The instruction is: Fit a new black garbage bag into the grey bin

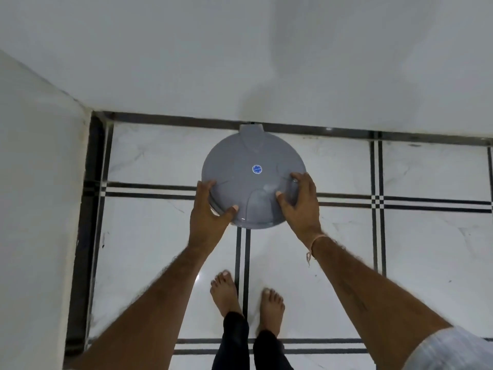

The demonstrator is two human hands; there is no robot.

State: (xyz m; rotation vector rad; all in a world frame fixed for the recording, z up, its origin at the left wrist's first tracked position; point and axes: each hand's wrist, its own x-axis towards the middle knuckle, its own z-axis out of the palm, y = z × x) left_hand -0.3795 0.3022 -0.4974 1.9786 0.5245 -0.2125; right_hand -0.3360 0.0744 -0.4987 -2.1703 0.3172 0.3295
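- Two white walls (240, 62) meet in a corner at your left and fill the upper half of the view.
- One white marbled floor (426, 249), crossed by paired black lines, runs below them.
- One grey bin (253, 156) stands on that floor in front of you, with its rear hinge tab right at the foot of the back wall. You look straight down on its closed lid, so the inside is hidden.
- Your left hand (210, 206) grips the lid's near-left edge, thumb flat on top and fingers curled round the rim.
- Your right hand (298, 201) grips the near-right edge, thumb on top and fingers spread and hooked over the rim.
- Your bare feet (225, 292) stand near the bin but apart from it, either side of a double black line, with dark trouser legs (234, 340) above them.
- One pale sleeve (450, 348) shows at the lower right corner.
- One thread band (316, 241) circles your right wrist, a loose end hanging.
- One round blue sticker (257, 169) sits near the lid's centre; its print is too small to read.
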